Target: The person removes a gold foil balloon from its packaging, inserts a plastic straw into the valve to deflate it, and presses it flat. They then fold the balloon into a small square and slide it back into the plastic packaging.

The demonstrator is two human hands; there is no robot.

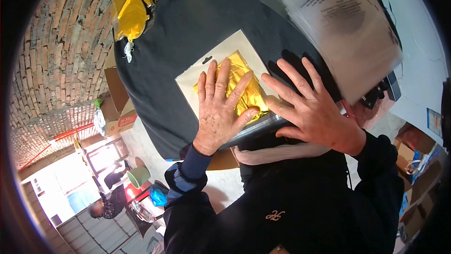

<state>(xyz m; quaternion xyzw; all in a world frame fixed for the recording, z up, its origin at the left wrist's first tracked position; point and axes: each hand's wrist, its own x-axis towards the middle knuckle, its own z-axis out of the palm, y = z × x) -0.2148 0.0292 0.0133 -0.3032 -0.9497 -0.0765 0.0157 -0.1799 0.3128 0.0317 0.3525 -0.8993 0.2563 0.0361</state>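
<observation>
A folded gold foil piece [238, 81] lies on a pale card [188, 81] with a hang hole, seemingly inside a clear bag, on the black cloth [162, 42]. My left hand [218, 108] rests flat over the foil's left part, fingers extended and pointing up the card. Over the bag's lower right edge is my right hand [310, 108], its fingers spread and nothing held; its fingertips are close to the foil's right side. Part of the foil is hidden beneath my left hand.
Clear printed bags [347, 33] are stacked at the upper right. More gold foil [131, 16] with a white tie lies at the upper left. Cardboard boxes [117, 108], a green bucket [138, 177] and another person [110, 207] are at the left beyond the cloth.
</observation>
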